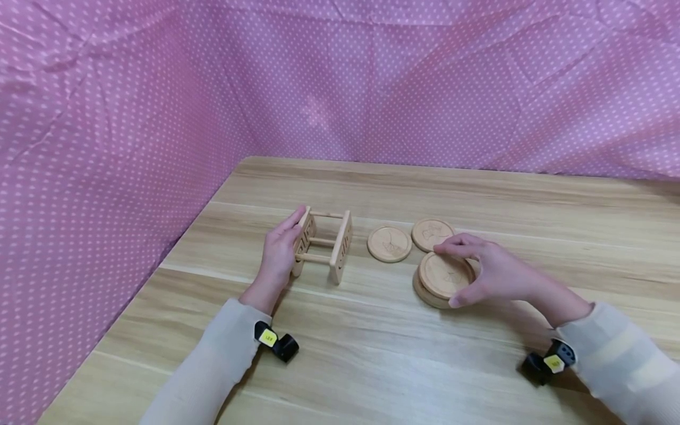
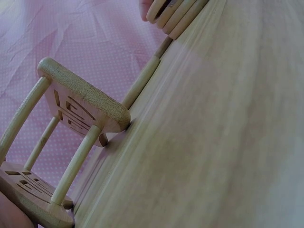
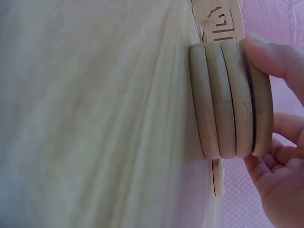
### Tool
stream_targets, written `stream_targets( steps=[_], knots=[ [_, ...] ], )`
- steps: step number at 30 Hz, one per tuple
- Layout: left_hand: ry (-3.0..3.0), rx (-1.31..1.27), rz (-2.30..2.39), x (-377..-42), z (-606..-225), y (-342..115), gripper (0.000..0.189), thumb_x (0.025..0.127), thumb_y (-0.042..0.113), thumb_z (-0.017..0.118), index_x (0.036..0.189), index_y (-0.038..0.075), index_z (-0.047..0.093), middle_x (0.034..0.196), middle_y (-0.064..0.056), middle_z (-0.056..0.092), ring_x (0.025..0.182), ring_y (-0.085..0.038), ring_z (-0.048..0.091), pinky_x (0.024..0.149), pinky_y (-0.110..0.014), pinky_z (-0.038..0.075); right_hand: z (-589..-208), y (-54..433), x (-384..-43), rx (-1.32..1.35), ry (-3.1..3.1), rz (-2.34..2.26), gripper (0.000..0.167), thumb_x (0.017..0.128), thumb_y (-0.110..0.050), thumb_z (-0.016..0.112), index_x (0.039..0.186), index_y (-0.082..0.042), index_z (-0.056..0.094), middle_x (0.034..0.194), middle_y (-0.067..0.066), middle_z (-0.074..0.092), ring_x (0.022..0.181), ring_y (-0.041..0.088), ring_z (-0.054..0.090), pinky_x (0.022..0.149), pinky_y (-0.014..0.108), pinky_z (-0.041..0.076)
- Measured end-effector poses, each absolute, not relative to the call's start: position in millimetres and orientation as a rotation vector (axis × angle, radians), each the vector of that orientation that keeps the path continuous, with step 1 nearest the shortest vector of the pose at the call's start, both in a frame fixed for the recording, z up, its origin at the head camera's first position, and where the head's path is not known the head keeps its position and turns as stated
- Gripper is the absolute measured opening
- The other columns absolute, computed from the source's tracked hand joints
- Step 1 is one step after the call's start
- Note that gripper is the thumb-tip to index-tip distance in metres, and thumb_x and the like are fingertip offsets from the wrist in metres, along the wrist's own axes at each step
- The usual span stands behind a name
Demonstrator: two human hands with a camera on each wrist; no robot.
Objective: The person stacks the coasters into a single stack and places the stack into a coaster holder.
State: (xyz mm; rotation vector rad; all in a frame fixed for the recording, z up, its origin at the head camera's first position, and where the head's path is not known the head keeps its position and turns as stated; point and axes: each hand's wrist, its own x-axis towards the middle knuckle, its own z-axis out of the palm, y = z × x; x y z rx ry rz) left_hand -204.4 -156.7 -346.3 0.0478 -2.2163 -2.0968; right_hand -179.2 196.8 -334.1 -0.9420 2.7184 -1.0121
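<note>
A small wooden rack stands on the table, two cut-out side panels joined by round rods. My left hand lies against its left panel, fingers stretched along the outer side; in the left wrist view only a bit of this hand shows beside the rack. To the right, my right hand pinches the top round wooden coaster of a stack by its edge. Several coasters lie under it, and a thin dark gap parts the pinched coaster from them.
Two single coasters lie flat behind the stack: one engraved coaster between rack and stack, another coaster farther right near my fingertips. The wooden table runs back to a pink dotted cloth, which also hangs along the left.
</note>
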Motion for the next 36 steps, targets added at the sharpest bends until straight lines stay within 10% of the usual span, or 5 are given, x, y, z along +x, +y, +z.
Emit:
stream_targets(
  steps=[36],
  knots=[
    [-2.193,0.060,-2.118,-205.2,-346.6,-156.0,0.042,0.097,0.006,0.036,0.138,0.008,0.041,0.147,0.002,0.035,0.136,-0.013,0.030,0.112,-0.024,0.025,-333.6,197.8,-178.4,-0.976,2.649,-1.026,0.087,0.061,-0.036,0.085,0.133,-0.003,0.048,0.128,0.010,0.047,0.118,0.027,0.041,0.099,0.023,0.033]
  ],
)
